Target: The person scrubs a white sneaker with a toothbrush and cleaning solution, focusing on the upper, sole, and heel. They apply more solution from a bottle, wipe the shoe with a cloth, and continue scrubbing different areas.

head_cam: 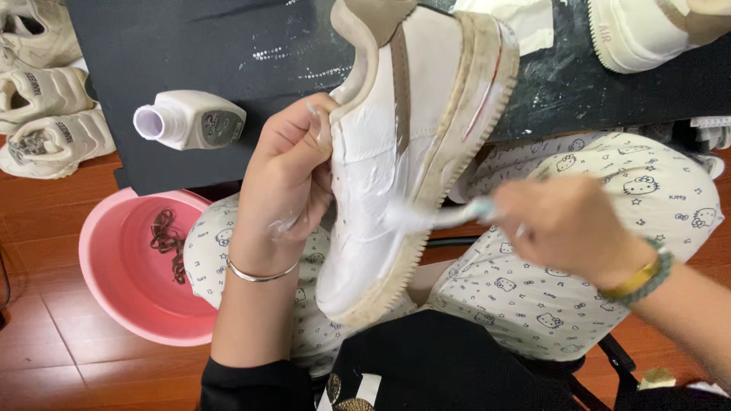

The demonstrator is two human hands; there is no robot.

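Head view: your left hand [285, 179] is closed on the collar of a white sneaker [403, 152], frame centre, smeared with white paste. Your right hand [567, 224], blurred, is closed round a brush [442, 217] touching the sneaker's side. Upper left on the dark surface [228, 38], a white bottle [190, 119] lies uncapped. Lower left, a pink basin [129, 266] holds brown laces [167, 242].

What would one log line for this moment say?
left hand: grips white sneaker | right hand: brush on its side | pink basin on floor
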